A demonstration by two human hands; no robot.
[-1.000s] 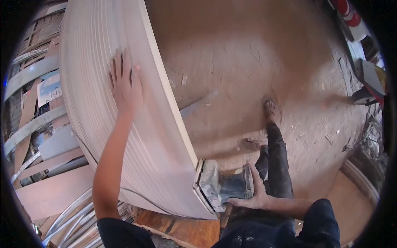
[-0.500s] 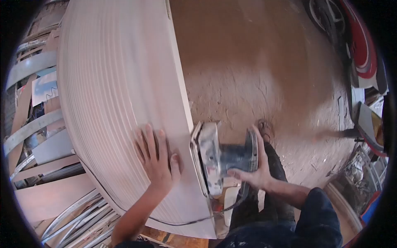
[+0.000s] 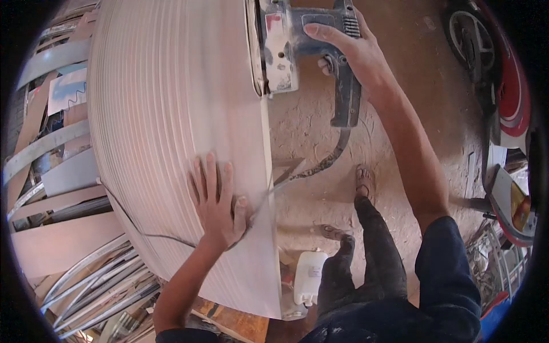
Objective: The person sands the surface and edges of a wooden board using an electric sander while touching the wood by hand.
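We have a long, pale ribbed panel [image 3: 166, 131] in front of us, and at its right edge, high in the view, sits the power sander [image 3: 281, 57]. Our right hand [image 3: 362, 57] is wrapped round the sander's body, while our left hand [image 3: 219, 216] lies on the panel with fingers spread wide, the dark cord [image 3: 320, 166] passing by its wrist.

Soft light; floor [image 3: 412, 63] dimmer toward the top; lens distortion bows the ribbed panel [image 3: 166, 131]; corners black.

Panel [image 3: 171, 114] matt, ridged; sander [image 3: 303, 49] dark plastic, scuffed; jug [image 3: 309, 277] whitish plastic; floor [image 3: 314, 134] rough
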